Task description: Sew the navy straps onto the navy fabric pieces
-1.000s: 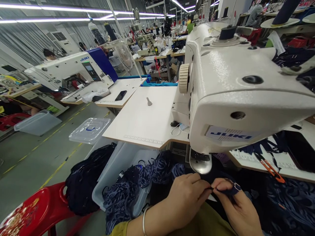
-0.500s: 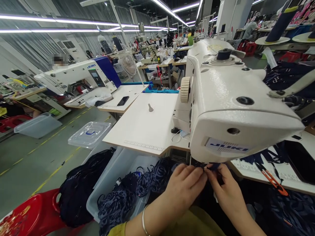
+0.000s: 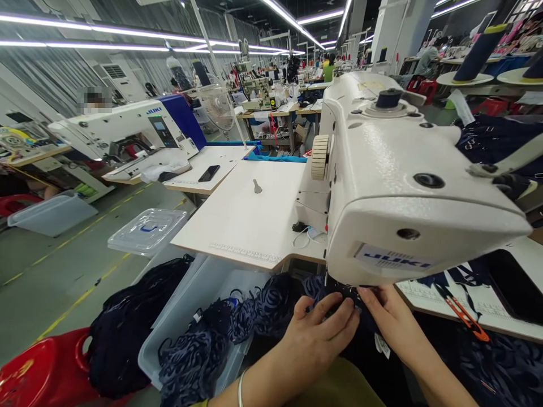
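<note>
Red stool and dark bundle: the red stool [image 3: 46,367] stands at the lower left, with the dark bundle [image 3: 131,328] just beside it.
Clear bin: the clear bin [image 3: 180,314] holds dark patterned straps [image 3: 193,356]; its rim stands left of the working arm.
White table: the white table [image 3: 237,226] has much bare surface, with one small flat metal piece [image 3: 257,186] lying on it. Its front edge ends before the hands.
Left hand: the left hand [image 3: 316,333] has changed most. Half a second ago its fingers were bunched close to the other hand; now they are spread and partly bent over the cloth. The thumb is hidden, so I cannot tell if it pinches anything.
Dark cloth: the dark cloth [image 3: 367,330] lies between the hands and under the machine head [image 3: 424,240]. One second ago the hands were lower, in front of the machine; I judge the work is now at the sewing place.
Right hand: the right hand [image 3: 394,314] has its thumb tip at the cloth, other fingers half bent; their closing I cannot tell.
Room: tight above, because the machine head overhangs; the orange snips [image 3: 479,332] lie to the right, apart from the hand.
</note>
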Tool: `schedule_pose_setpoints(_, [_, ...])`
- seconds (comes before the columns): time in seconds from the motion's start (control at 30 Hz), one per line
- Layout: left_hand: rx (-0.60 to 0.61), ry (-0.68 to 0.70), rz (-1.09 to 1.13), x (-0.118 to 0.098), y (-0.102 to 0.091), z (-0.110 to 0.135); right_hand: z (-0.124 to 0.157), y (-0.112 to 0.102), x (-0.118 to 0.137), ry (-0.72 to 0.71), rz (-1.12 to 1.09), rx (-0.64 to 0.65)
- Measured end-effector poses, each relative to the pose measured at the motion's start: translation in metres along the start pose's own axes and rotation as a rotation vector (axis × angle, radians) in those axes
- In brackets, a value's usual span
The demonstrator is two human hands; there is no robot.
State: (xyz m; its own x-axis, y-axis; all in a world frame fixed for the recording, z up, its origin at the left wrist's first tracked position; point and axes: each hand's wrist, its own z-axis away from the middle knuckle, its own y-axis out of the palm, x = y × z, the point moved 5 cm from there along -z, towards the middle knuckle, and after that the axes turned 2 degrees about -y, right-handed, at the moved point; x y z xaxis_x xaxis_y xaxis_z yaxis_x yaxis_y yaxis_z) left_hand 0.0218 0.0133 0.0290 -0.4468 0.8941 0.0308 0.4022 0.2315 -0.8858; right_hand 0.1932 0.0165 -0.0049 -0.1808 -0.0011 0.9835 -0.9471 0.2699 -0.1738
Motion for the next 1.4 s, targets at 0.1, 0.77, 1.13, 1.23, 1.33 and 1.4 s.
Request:
schedule_pose_setpoints(0.1, [-0.018, -0.028, 0.035, 0.000, 0.003, 0.001, -0.002, -0.003, 0.000, -0.012, 0.071, -0.003])
schedule_pose_setpoints(0.77, [-0.066, -0.179, -0.048, -0.001, -0.003, -0.021, -0.046, -0.008, 0.012, -0.360, 0.548, -0.059])
schedule_pose_setpoints(1.13, [-0.041, -0.194, -0.020, -0.001, 0.001, -0.021, -0.050, -0.004, 0.009, -0.528, 0.675, -0.001])
schedule_pose_setpoints(1.23, [-0.041, -0.198, -0.014, -0.002, 0.002, -0.021, -0.051, -0.007, 0.006, -0.526, 0.682, -0.002])
schedule_pose_setpoints(1.33, [-0.052, -0.199, -0.019, -0.002, 0.002, -0.020, -0.050, -0.009, 0.004, -0.524, 0.687, 0.002])
schedule_pose_setpoints(1.4, [-0.056, -0.199, -0.021, -0.002, 0.002, -0.020, -0.050, -0.010, 0.003, -0.527, 0.689, -0.003])
